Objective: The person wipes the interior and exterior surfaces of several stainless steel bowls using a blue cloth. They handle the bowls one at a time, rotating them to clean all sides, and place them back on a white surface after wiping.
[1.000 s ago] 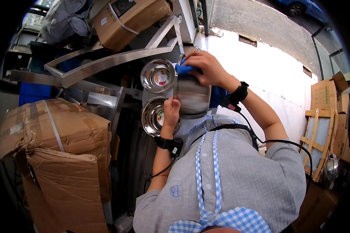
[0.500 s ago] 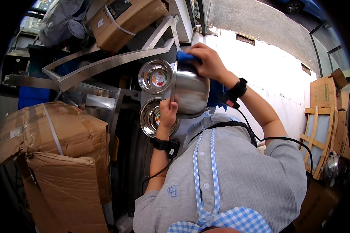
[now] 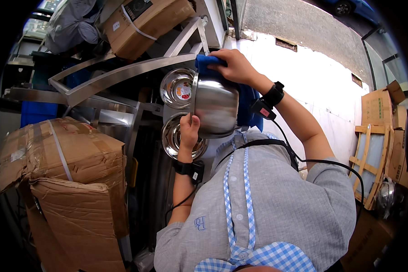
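Note:
A shiny stainless steel basin [image 3: 216, 109] is tipped on its side in front of my body, its outer wall facing right. My left hand [image 3: 189, 131] is closed on the near part of its rim, thumb on the outer wall. At the far part of the rim, my right hand [image 3: 235, 65] presses a blue cloth [image 3: 204, 63] that folds over the edge. Two more steel basins stand to the left: the far basin [image 3: 168, 93] has a colourful sticker in its bottom, and the near basin [image 3: 169, 140] is partly covered by my left hand. The held basin's inside is hidden.
Taped cardboard boxes [image 3: 72, 154] fill the left side. A bent metal frame [image 3: 122, 75] reaches toward the basins, with another strapped box [image 3: 145, 27] behind it. Something blue [image 3: 250, 109] shows beside the held basin. At right are a wooden crate [image 3: 369, 158] and cartons.
The held basin has shifted slightly left with both hands. The blue cloth and my right hand have moved left along with its rim, and my right wrist has turned a little.

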A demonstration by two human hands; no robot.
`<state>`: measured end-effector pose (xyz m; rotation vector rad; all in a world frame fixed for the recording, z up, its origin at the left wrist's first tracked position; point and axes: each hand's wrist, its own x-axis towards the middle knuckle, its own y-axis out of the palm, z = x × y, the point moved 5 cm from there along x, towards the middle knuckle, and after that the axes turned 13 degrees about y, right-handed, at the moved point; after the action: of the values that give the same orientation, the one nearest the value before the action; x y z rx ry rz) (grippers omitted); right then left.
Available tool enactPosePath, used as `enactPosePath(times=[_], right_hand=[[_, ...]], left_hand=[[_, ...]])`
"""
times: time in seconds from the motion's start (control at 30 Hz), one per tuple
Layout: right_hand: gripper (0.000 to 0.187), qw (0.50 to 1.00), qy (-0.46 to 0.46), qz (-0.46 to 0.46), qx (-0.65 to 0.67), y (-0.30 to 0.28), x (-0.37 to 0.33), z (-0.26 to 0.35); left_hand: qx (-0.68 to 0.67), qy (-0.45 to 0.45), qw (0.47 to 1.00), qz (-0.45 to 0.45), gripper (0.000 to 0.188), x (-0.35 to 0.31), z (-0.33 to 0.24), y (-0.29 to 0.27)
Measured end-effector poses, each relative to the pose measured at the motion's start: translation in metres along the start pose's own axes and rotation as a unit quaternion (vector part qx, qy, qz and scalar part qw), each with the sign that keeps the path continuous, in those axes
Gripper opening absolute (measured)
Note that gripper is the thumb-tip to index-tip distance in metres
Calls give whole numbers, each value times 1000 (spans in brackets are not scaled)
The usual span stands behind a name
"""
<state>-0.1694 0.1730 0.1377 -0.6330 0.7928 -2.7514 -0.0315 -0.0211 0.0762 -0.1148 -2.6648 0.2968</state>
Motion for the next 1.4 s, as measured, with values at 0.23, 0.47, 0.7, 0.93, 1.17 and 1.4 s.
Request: enactPosePath(times=[0.23, 0.47, 0.7, 0.93, 1.17, 1.4], right_hand=[[24, 999, 44, 8, 19, -2, 26, -34], [22, 996, 27, -15, -82, 0, 18, -29], [35, 990, -129, 26, -43, 27, -36, 59], [37, 968, -235, -41, -84, 53, -93, 74], [37, 923, -335, -69, -177, 52, -123, 29], [41, 967, -183, -159, -85, 55, -114, 1]], left_hand=[[-81, -10, 995, -61, 51, -6, 1, -10], [-107, -18, 990, -93, 51, -5, 2, -8], [-206, -86, 963, -149, 53, 7, 30, 10], [-321, -166, 890, -278, 78, 24, 19, 8], [-341, -138, 866, -338, 78, 27, 12, -7], [-369, -190, 807, -420, 71, 19, 16, -2]])
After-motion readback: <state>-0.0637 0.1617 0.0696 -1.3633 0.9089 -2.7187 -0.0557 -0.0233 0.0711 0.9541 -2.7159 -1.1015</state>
